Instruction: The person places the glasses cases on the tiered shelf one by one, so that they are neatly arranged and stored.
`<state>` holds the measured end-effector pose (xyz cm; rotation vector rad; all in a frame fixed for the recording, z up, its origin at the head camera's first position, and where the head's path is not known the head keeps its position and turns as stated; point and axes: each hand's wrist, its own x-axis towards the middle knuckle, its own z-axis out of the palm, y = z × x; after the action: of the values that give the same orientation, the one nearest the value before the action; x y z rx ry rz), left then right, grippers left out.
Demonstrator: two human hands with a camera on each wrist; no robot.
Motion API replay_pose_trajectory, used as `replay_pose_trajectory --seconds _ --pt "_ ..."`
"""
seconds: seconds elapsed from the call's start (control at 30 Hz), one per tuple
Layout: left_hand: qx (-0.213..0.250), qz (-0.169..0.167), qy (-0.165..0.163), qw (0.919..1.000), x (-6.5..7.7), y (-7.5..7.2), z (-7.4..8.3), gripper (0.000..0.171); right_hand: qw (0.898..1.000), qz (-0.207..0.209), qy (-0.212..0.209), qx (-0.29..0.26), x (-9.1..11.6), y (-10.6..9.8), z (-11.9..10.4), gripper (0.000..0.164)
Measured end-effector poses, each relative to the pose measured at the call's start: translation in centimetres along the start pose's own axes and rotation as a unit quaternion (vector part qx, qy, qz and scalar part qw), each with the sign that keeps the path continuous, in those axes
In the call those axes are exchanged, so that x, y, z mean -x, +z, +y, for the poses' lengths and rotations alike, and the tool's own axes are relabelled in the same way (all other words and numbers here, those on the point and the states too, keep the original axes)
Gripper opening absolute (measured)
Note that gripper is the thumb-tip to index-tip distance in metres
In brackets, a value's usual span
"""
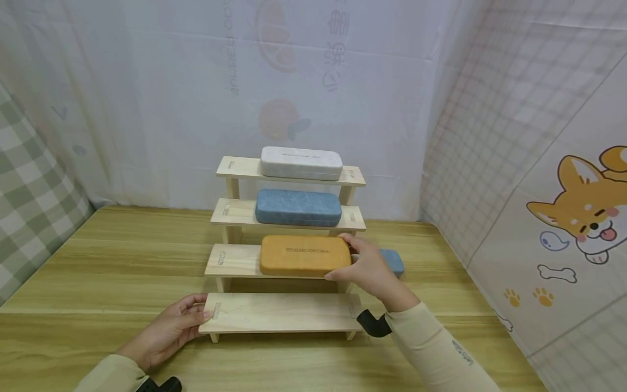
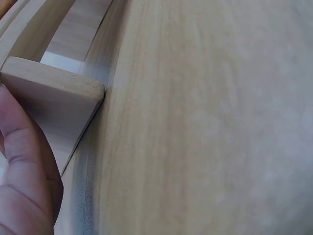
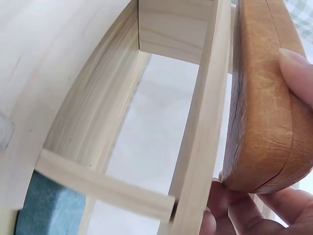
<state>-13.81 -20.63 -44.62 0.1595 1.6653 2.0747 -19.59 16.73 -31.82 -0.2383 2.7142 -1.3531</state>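
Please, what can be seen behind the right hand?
One end of a blue case shows past the right hand; its remainder is mostly covered, so its full length cannot be seen.

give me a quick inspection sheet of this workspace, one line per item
Surface: wood-grain table, with a four-tier wooden rack standing on it.
Job's things: orange case at the rack's second tier from the bottom, whether fully resting there is unclear; blue case on the third tier; pale grey case on the top tier.
Clutter: another blue case to the right of the rack, partly hidden.
Hands: left hand holds the rack at its lower left end; right hand grips the right end of the orange case.
Cables: nothing seen.
Surroundings: pale printed curtain behind, green-checked fabric at left, cartoon dog print at right.
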Motion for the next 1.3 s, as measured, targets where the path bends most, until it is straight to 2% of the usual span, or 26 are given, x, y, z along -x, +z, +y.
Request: replay_pose_trajectory --seconds 0.4,0.77,1.3 --pt "0.006 -0.004 0.003 1.0000 0.1 0.0 0.0 0.061 0.999 0.003 -0.012 0.032 -0.4 0.7 -0.4 0.089" --pt "-0.001 0.000 0.000 1.0000 0.1 0.2 0.2 0.065 0.999 -0.018 0.008 0.046 -0.9 0.6 -0.6 0.097" --pt "0.004 0.002 0.000 1.0000 0.1 0.1 0.0 0.063 0.997 -0.033 0.013 0.065 -1.2 0.6 -0.8 0.097"
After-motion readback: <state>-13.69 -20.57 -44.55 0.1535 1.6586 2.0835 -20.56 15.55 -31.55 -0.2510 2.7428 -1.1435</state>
